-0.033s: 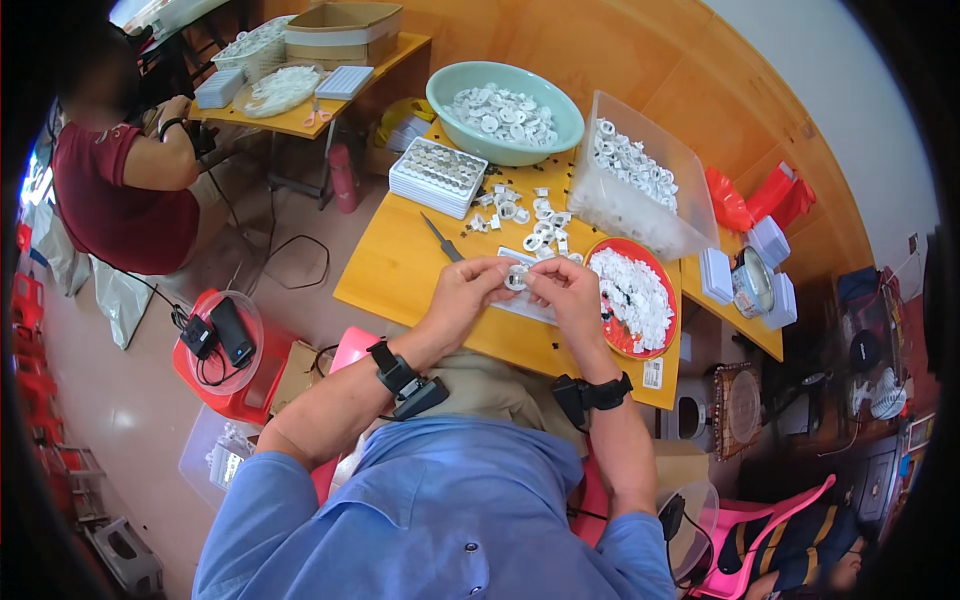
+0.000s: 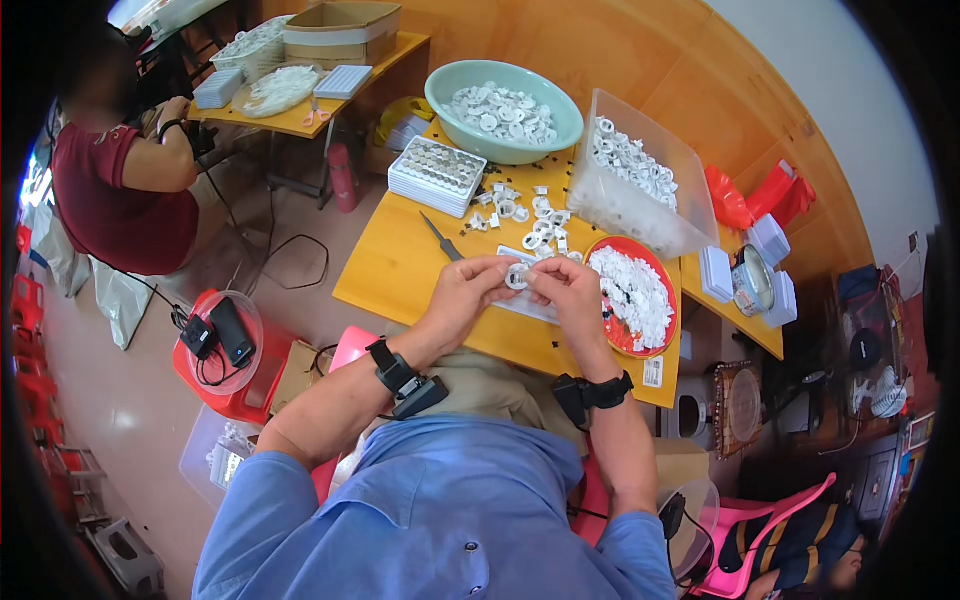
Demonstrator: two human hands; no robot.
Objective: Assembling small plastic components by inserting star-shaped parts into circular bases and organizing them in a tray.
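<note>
A small white ring-shaped plastic part [image 2: 517, 277] is pinched by the curled fingers of the left hand [image 2: 468, 288] and right hand [image 2: 567, 290].

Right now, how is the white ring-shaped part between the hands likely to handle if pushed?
The white ring-shaped part is probably light, being small and pinched between left hand and right hand. It looks stiff, its outline evenly round, so it might roll on edge.

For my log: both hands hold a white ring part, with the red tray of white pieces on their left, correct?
Not left: the head view shows the red tray on their right. Left hand and right hand do hold the white ring part.
</note>
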